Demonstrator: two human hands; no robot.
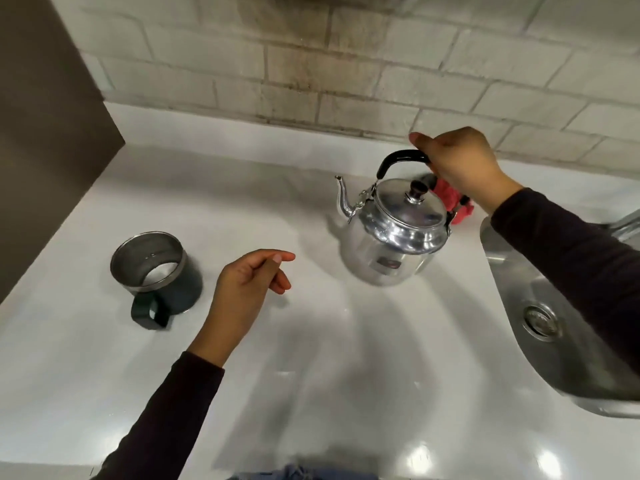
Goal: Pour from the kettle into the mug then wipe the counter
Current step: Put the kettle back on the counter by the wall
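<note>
While our right hand (460, 161) grips the black handle of the kettle (391, 233) on the white counter (311, 358), our left hand (246, 289) hovers loosely curled and empty between kettle and mug (156, 275); a red cloth (450, 199) peeks behind.

The kettle (391, 233) is shiny silver metal with a black handle (401, 159) and a dark knob (416, 190) on its lid. The mug (156, 278) is dark grey-green outside, its handle the same shade, with a steel-grey lining. Behind the kettle lies a red cloth (450, 199). The counter (311, 358) is plain glossy white. The wall tiles (346, 64) are off-white in a brick pattern, stained brownish. The sink (540, 323) is brushed silver. Both sleeves (571, 258) are very dark. The panel (41, 116) on the left is brown.
</note>
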